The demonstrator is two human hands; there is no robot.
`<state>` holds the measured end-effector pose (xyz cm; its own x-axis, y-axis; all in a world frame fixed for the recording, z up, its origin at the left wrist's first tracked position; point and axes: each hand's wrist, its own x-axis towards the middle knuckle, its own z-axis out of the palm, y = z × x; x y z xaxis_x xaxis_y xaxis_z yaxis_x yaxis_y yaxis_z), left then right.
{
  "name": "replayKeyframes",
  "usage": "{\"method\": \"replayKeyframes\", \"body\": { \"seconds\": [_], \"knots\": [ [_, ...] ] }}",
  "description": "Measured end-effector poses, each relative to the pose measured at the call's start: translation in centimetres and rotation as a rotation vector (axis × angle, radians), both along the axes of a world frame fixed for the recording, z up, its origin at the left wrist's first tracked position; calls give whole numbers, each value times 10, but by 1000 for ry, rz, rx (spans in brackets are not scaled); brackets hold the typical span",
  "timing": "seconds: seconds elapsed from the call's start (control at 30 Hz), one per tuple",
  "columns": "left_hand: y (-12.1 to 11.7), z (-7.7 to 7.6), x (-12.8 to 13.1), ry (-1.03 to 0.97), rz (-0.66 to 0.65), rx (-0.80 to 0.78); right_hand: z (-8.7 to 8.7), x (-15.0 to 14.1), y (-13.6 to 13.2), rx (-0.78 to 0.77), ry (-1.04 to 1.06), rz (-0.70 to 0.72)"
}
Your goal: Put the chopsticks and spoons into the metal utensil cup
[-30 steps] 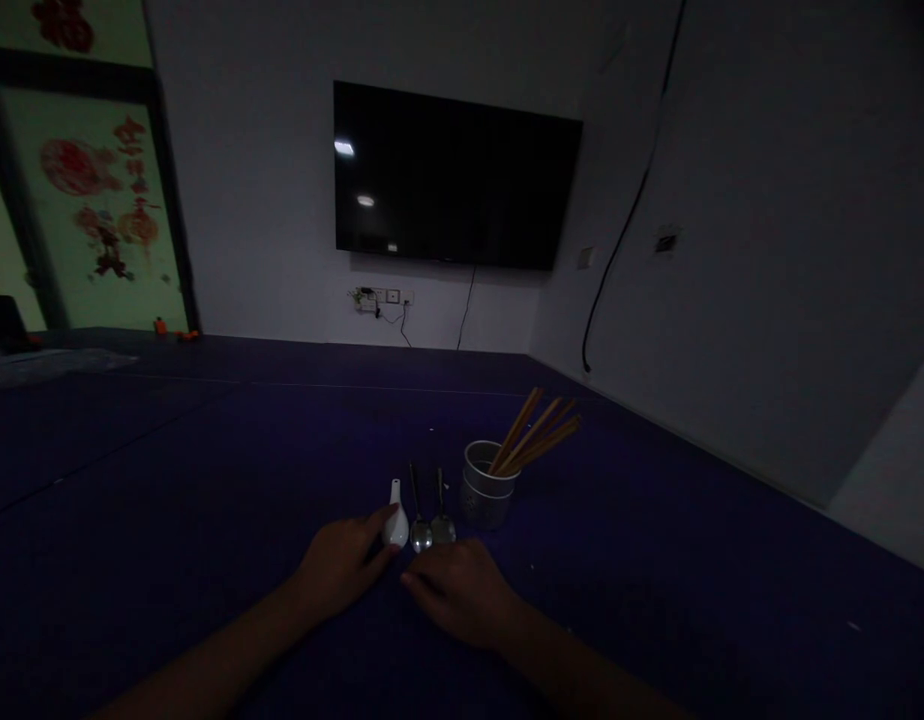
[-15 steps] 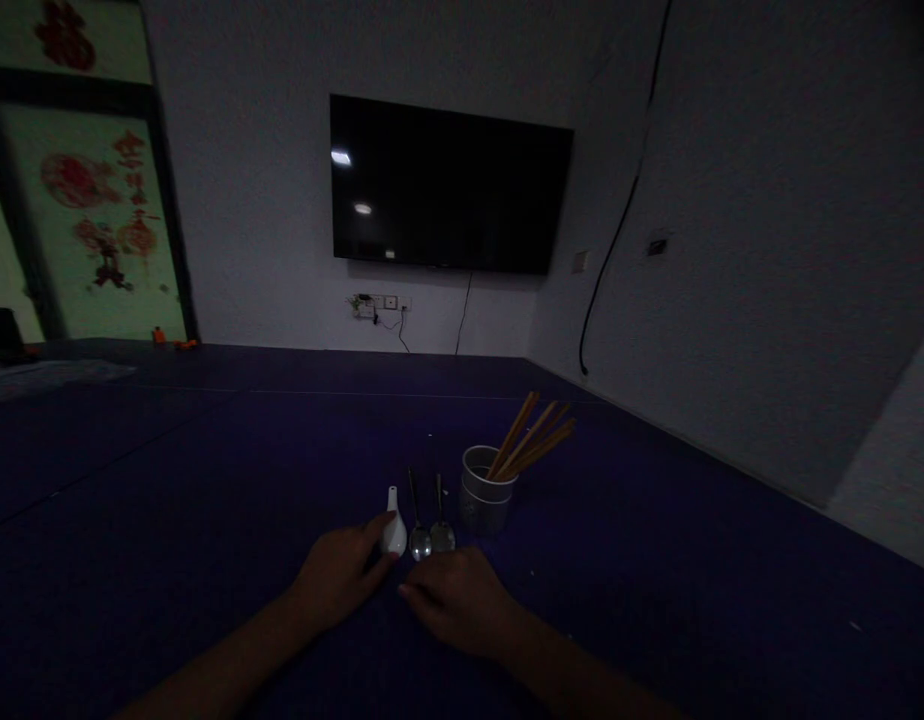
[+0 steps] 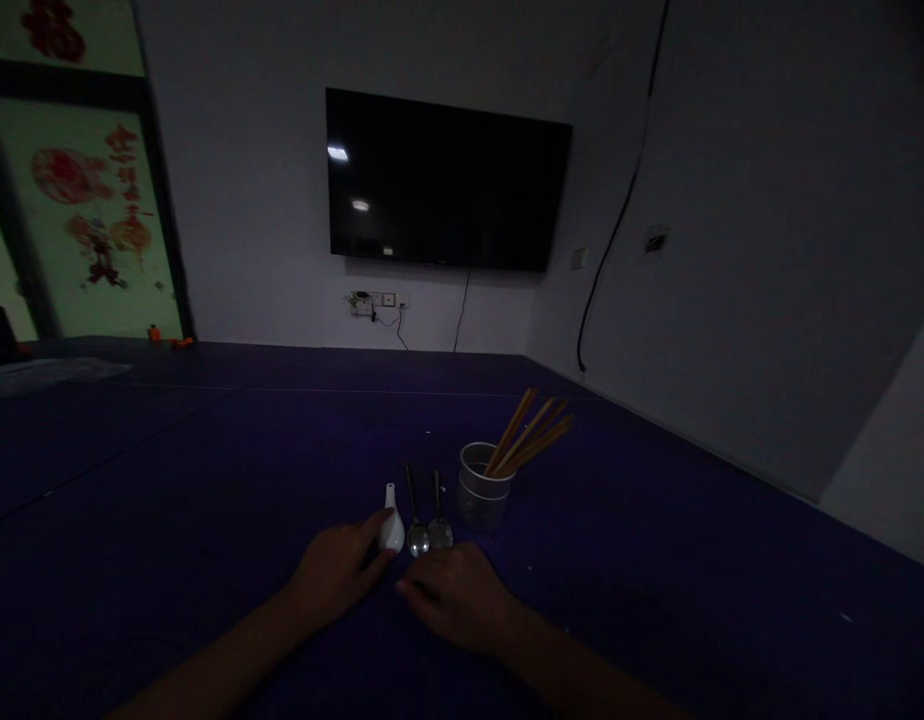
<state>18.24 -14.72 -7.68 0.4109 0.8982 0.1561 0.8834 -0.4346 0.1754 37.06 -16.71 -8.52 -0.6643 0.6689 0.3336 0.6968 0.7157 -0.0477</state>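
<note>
A white soup spoon [image 3: 392, 533] lies with its handle pointing away from me. My left hand [image 3: 339, 572] has thumb and forefinger on its left and near edges, gripping it. Two metal spoons, a left one [image 3: 418, 540] and a right one [image 3: 440, 533], lie beside it in a row, handles also away. Just below their bowls, my right hand [image 3: 456, 597] rests on the surface with curled fingers and nothing visible in them. Right of the spoons stands a grey metal cup [image 3: 483, 505], with several wooden chopsticks [image 3: 527, 437] leaning to the right in it.
The dark blue surface [image 3: 267, 470] stretches back to the wall. A television [image 3: 447, 185] hangs there above wall sockets [image 3: 383, 301] and cables. Small orange objects [image 3: 181, 343] and a clear plastic sheet [image 3: 49, 375] are at the far left. Small white specks dot the surface.
The view has shifted very slightly. Both hands, the spoons and the cup keep the same places relative to each other.
</note>
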Motion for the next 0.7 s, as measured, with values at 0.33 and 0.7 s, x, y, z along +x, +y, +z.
{"method": "replayKeyframes", "body": {
  "seconds": [0.33, 0.7],
  "knots": [
    [-1, 2, 2, 8, 19, -11, 0, 1, 0, -5, -2, -19],
    [-1, 2, 1, -14, 9, -29, 2, 1, -2, -9, 0, -14]
  ]
}}
